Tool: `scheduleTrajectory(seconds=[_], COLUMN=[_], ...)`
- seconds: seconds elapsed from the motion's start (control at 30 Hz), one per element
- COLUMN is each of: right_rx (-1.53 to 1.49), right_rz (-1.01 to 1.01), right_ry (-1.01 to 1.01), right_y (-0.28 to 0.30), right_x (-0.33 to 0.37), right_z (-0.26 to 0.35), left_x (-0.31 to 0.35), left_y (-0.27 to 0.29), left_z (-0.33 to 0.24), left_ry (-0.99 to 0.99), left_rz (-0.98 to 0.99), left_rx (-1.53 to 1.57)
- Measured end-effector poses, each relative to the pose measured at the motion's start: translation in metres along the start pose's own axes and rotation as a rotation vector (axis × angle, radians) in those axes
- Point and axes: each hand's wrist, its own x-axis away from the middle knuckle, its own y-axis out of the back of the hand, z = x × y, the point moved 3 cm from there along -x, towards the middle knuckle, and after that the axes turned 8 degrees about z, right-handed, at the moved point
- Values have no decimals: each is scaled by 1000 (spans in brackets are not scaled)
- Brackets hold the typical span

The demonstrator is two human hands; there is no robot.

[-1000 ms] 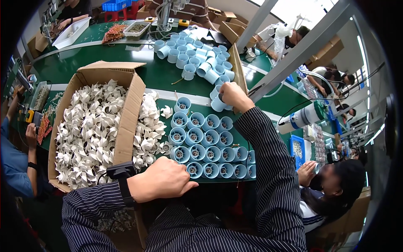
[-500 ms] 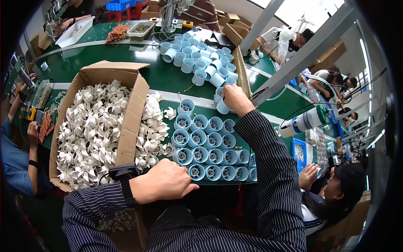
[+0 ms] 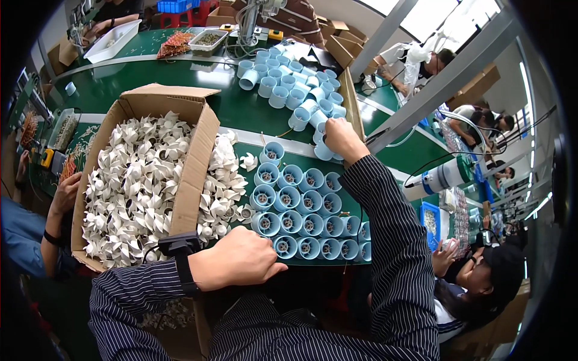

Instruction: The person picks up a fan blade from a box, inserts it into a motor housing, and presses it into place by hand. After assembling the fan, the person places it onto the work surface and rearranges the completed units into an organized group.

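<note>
My right hand (image 3: 344, 139) reaches far forward, its fingers closed on a light blue plastic cup (image 3: 323, 151) beside the far pile. Part of the grip is hidden behind the hand. My left hand (image 3: 241, 257) hangs curled in a fist at the table's near edge, with the thumb pointing right; whatever its fingers may hold is hidden. Just beyond it stand rows of upright light blue cups (image 3: 290, 222) with small metal-coloured parts inside. To their left lies a heap of white bladed impellers (image 3: 218, 180), and more of them fill an open cardboard box (image 3: 197, 159).
More blue cups (image 3: 278, 96) lie jumbled across the green table (image 3: 180, 81). A slanted grey metal post (image 3: 445, 75) rises right of my right arm. A white cylinder (image 3: 438, 180) hangs at the right. Co-workers sit on both sides; one person's hand (image 3: 67, 191) is beside the box.
The whole view has shifted slightly. My right hand stays around the cups at the pile's near end. The co-worker's hand at the left has moved toward the cardboard box.
</note>
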Motion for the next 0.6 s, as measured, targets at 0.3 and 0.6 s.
scheduleTrajectory(seconds=[0.3,0.6], right_rx=[197,151], right_rz=[163,137], right_ry=[79,55], right_y=[14,2], right_x=[7,3], right_z=[4,5], left_x=[2,1], left_y=[1,-3], left_z=[1,2], left_ry=[-26,-30], left_rz=[-104,-83], left_rx=[4,6])
